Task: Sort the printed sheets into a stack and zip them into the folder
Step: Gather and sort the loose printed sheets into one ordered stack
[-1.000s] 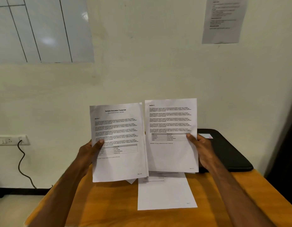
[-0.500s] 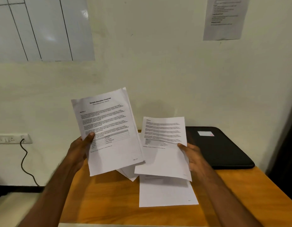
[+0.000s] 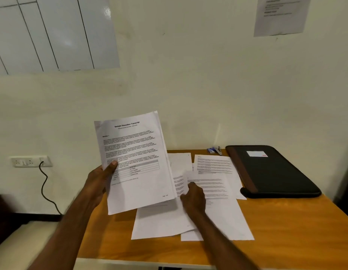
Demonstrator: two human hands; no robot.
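My left hand [image 3: 100, 180] grips a thin stack of printed sheets [image 3: 136, 152] by its left edge and holds it tilted above the table, with the "Sample Education Transcript" page on top. Several loose printed sheets [image 3: 218, 172] lie overlapping on the wooden table [image 3: 286, 230]. My right hand [image 3: 193, 198] is down on these sheets, just right of the held stack, with its fingertips touching the paper and nothing lifted. The black zip folder [image 3: 272, 170], which has a brown spine, lies shut at the back right, clear of both hands.
A small stapler and a blue box [image 3: 215, 150] sit by the wall between the sheets and the folder. A wall socket [image 3: 30, 161] with a black cable hangs at the left. The table's right edge runs close to the folder.
My right hand lowered the single sheet it held and let it go on the table pile, then moved left onto other sheets. My left hand kept its stack and tilted it left.
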